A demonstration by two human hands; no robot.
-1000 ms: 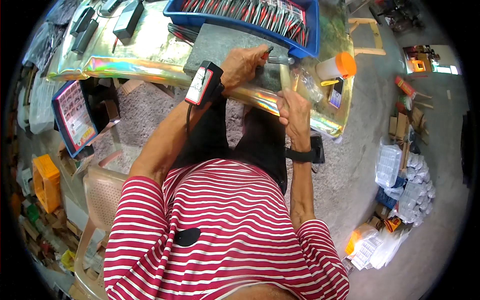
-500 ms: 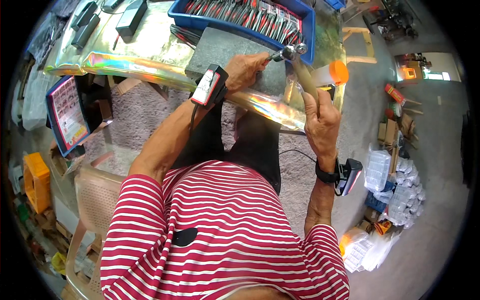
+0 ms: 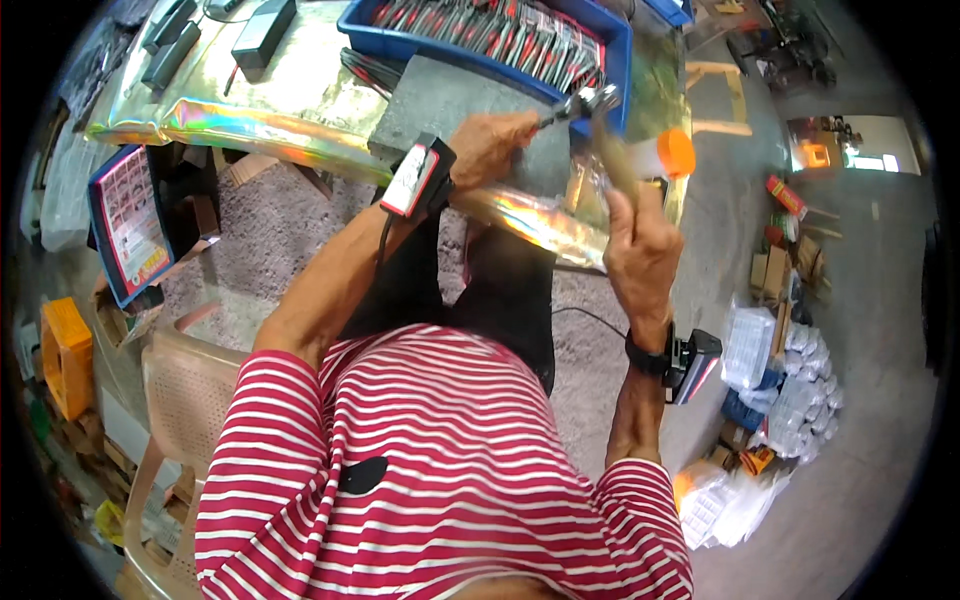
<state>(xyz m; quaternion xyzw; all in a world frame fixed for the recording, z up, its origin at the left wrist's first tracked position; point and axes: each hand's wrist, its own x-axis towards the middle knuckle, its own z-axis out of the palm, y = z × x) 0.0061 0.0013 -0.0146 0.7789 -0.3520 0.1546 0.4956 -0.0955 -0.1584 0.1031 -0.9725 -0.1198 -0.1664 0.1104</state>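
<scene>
Beyond the hammer point(image 3: 614, 160), a blue bin point(image 3: 619, 62) of red-and-black pieces point(image 3: 490, 36)

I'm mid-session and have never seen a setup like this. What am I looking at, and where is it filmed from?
There is no robot: this is a person working bare-handed, filmed by a fisheye camera worn on their own head and looking down, so straight edges bend. The right hand holds a tan-handled hammer, slightly blurred. The left hand, at the grey block, grips a slim dark piece, mostly hidden. On the shiny bench also sit a blue bin packed with red-and-black items and an orange-lidded jar.
</scene>
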